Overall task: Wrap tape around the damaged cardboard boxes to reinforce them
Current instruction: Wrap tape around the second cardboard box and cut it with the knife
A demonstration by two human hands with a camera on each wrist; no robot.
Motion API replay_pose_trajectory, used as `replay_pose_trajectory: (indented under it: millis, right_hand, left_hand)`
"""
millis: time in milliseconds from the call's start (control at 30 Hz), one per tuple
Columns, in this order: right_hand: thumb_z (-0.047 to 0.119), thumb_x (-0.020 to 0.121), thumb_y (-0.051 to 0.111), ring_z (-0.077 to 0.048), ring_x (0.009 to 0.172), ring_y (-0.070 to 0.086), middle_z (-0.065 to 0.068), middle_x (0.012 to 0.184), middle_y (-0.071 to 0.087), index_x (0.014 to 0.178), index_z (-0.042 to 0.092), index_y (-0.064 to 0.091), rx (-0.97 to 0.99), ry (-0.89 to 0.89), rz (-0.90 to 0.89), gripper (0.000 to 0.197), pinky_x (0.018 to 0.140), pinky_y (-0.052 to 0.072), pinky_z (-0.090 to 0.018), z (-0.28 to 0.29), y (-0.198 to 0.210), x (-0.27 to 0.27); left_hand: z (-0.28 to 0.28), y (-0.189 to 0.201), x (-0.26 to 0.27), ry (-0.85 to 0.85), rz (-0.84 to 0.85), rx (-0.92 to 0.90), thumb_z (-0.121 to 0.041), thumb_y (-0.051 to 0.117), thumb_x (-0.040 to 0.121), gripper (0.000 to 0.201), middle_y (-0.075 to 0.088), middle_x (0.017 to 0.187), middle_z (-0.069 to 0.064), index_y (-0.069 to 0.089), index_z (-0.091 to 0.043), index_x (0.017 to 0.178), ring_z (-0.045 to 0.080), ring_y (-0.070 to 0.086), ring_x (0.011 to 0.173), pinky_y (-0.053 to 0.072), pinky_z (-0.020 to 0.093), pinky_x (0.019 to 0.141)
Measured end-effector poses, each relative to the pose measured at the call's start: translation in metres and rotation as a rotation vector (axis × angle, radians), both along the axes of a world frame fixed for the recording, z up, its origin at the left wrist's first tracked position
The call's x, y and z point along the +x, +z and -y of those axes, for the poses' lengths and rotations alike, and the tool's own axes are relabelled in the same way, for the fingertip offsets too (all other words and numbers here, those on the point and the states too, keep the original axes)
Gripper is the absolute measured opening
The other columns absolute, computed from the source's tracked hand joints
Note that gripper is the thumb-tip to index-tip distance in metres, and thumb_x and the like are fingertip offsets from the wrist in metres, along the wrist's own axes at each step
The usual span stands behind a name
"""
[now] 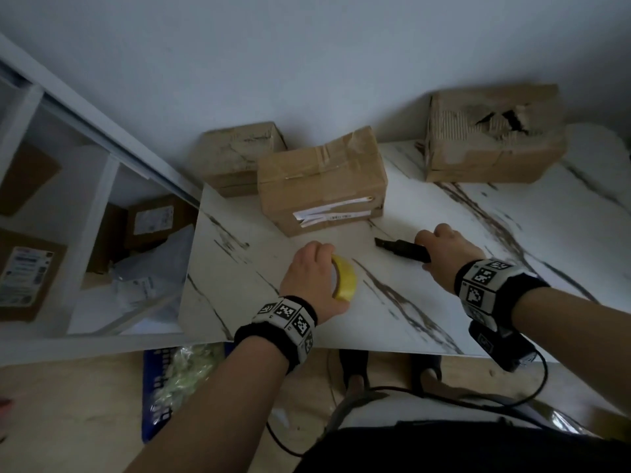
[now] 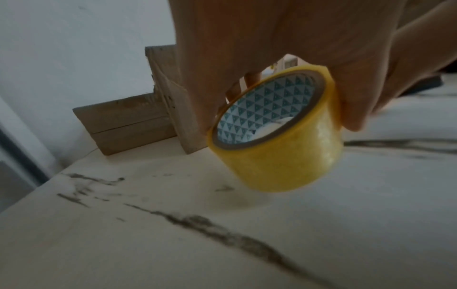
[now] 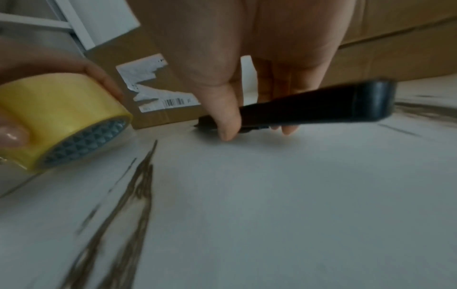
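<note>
The left hand's fingers [image 2: 249, 82] hide the far rim of the yellow tape roll [image 2: 279, 140]; the slim black cutter's [image 3: 309, 107] front end, beyond the right thumb, is blurred.

A white table [image 1: 444, 302] with dark marble-like streaks fills the middle of the head view, its far edge against a pale wall [image 1: 307, 63]. At nine o'clock stands a white shelf unit [image 1: 102, 186] holding labelled parcels [image 1: 24, 274] and crumpled plastic bags [image 1: 150, 281]. At seven o'clock, on the beige floor [image 1: 68, 404], lies a blue packet [image 1: 160, 397]. Black cables [image 1: 409, 394] trail near six o'clock.
</note>
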State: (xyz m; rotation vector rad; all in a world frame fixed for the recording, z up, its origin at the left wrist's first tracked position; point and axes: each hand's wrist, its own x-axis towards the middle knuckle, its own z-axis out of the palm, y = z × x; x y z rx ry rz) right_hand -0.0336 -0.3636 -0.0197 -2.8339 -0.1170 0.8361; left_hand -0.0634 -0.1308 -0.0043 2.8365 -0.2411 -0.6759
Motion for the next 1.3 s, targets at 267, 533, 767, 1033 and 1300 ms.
replay_pose_trajectory:
  millis: [267, 533, 767, 1033, 1300]
  right_hand:
    - [0.042, 0.091, 0.053, -0.029, 0.114, 0.047, -0.010, 0.121, 0.050, 0.120, 0.014, 0.053, 0.118, -0.034, 0.206, 0.041, 0.095, 0.038, -0.037, -0.028, 0.025, 0.011]
    - [0.028, 0.079, 0.065, -0.038, 0.087, 0.056, -0.017, 0.091, 0.060, 0.087, 0.004, 0.063, 0.374, 0.073, 0.604, 0.025, 0.075, 0.045, -0.043, -0.081, 0.069, 0.054]
    - [0.026, 0.083, 0.064, -0.031, 0.100, 0.052, -0.013, 0.105, 0.056, 0.096, 0.005, 0.060, 0.277, 0.102, 0.546, 0.025, 0.068, 0.031, -0.030, -0.089, 0.068, 0.067]
    - [0.029, 0.075, 0.074, -0.030, 0.110, 0.047, -0.013, 0.117, 0.050, 0.115, 0.008, 0.057, 0.349, -0.072, 0.469, 0.048, 0.091, 0.042, -0.036, -0.081, 0.072, 0.068]
    - [0.044, 0.085, 0.062, -0.034, 0.124, 0.044, -0.019, 0.133, 0.048, 0.138, 0.002, 0.034, 0.353, -0.434, 0.347, 0.073, 0.105, 0.035, -0.039, -0.074, 0.067, 0.070]
  left_hand:
    - [-0.015, -0.022, 0.002, -0.175, 0.045, 0.181, -0.048, 0.071, 0.071, 0.095, 0.019, 0.147, 0.006, 0.017, -0.020, 0.145, 0.027, 0.017, 0.138, 0.014, 0.042, 0.116]
    - [-0.017, 0.007, 0.017, 0.024, 0.547, -0.214, -0.048, 0.054, 0.082, 0.051, 0.051, 0.119, 0.015, 0.055, -0.008, 0.115, 0.023, 0.038, 0.110, 0.030, 0.029, 0.095]
    - [-0.026, 0.036, 0.064, 0.242, 0.737, -0.276, -0.037, 0.060, 0.080, 0.051, 0.040, 0.134, 0.016, 0.052, -0.009, 0.121, 0.029, 0.037, 0.121, 0.029, 0.034, 0.105]
    - [-0.042, 0.037, 0.086, 0.512, 0.222, -0.416, -0.033, 0.043, 0.098, 0.075, 0.003, 0.159, 0.011, -0.005, -0.010, 0.151, 0.023, 0.012, 0.145, 0.015, 0.029, 0.113]
    - [-0.048, 0.045, 0.086, 0.520, 0.142, -0.507, -0.025, 0.070, 0.084, 0.100, 0.014, 0.156, 0.010, -0.002, -0.013, 0.151, 0.020, 0.017, 0.143, 0.016, 0.025, 0.112]
